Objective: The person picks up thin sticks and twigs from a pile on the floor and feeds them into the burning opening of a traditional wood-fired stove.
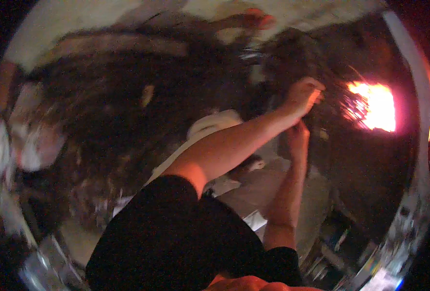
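Observation:
My left hand (307, 93) is stretched out to the right with its fingers curled, lit orange on one side. Just below it is my right hand (299, 132), also curled and close to the left wrist. Blur and darkness hide whether either hand holds anything. A bright fire (376, 105) glows to the right of both hands, apart from them, and its middle is washed out to white. Beneath my left forearm lies a pale, rounded shape (216, 122) that I cannot identify. Brownish cloth (255, 187) spreads between my arms.
Dark, blurred ground (102, 94) fills the left. A whitish object (38, 145) sits at far left. A red-lit patch (260, 19) shows at the top. A pale curved edge (406, 47) runs down beyond the fire. Blurred clutter (386, 269) lies at lower right.

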Action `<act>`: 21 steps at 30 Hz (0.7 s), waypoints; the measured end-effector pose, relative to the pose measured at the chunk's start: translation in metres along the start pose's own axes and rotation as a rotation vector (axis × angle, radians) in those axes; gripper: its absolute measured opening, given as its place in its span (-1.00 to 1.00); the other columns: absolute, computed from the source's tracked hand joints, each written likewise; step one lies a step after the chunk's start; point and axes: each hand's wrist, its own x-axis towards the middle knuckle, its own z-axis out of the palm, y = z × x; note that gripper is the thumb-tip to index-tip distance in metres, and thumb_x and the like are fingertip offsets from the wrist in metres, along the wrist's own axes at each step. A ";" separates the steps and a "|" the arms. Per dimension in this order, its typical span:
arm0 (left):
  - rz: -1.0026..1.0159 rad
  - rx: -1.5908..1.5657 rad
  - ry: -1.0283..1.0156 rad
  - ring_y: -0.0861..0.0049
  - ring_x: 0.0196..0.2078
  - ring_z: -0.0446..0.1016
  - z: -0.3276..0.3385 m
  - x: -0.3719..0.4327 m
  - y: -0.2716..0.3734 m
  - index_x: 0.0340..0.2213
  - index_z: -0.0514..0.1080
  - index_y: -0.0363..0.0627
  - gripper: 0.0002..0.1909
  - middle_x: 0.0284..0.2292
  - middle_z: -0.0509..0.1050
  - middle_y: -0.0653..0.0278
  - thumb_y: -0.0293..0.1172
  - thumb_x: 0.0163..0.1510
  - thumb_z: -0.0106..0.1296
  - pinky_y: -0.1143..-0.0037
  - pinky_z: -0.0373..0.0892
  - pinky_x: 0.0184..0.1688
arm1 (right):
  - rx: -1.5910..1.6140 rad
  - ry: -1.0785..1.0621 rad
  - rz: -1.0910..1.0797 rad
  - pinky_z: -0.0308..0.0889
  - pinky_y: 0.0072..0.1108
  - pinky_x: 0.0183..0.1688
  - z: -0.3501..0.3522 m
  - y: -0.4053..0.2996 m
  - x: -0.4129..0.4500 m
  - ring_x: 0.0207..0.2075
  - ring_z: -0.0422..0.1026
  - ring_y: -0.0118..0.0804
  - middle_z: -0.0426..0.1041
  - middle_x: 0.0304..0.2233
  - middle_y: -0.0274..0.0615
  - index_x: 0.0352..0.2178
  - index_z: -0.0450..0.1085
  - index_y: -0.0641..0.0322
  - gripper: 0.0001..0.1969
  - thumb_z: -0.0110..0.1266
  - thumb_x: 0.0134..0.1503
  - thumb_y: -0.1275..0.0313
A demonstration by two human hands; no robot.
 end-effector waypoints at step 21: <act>-0.256 1.812 0.428 0.11 -0.17 0.41 -0.419 -0.248 0.058 -0.26 0.43 -0.24 -0.68 -0.24 0.43 -0.06 -0.39 -0.11 0.01 0.27 0.35 -0.16 | -0.164 -0.096 0.085 0.26 -0.68 -0.36 -0.019 0.019 0.014 -0.39 0.30 -0.54 0.41 -0.35 -0.27 -0.10 0.33 0.33 -0.66 -0.06 0.14 0.35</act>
